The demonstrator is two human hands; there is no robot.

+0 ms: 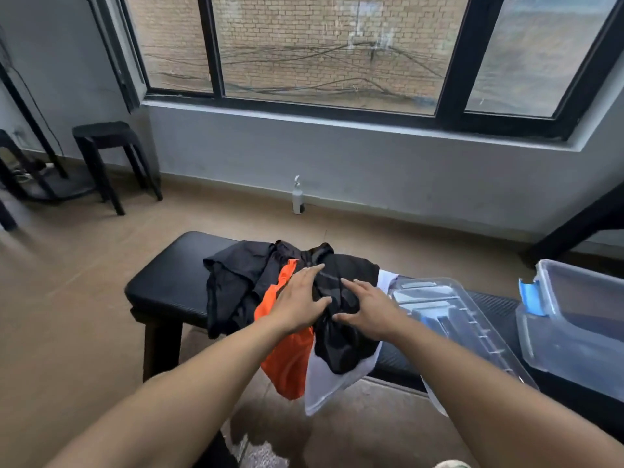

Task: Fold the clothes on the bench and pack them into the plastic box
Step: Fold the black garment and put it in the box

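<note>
A heap of clothes lies on the black padded bench: a black garment on top, an orange one and a white one hanging over the near edge, and another black piece to the left. My left hand lies with straight fingers on the heap. My right hand rests on the top black garment with fingers spread. The clear plastic box with blue clips stands at the bench's right end, and its clear lid lies between it and the clothes.
A small white spray bottle stands on the floor by the wall under the window. A black stool is at the far left. A dark slanted frame leg rises at the right. Tan floor surrounds the bench.
</note>
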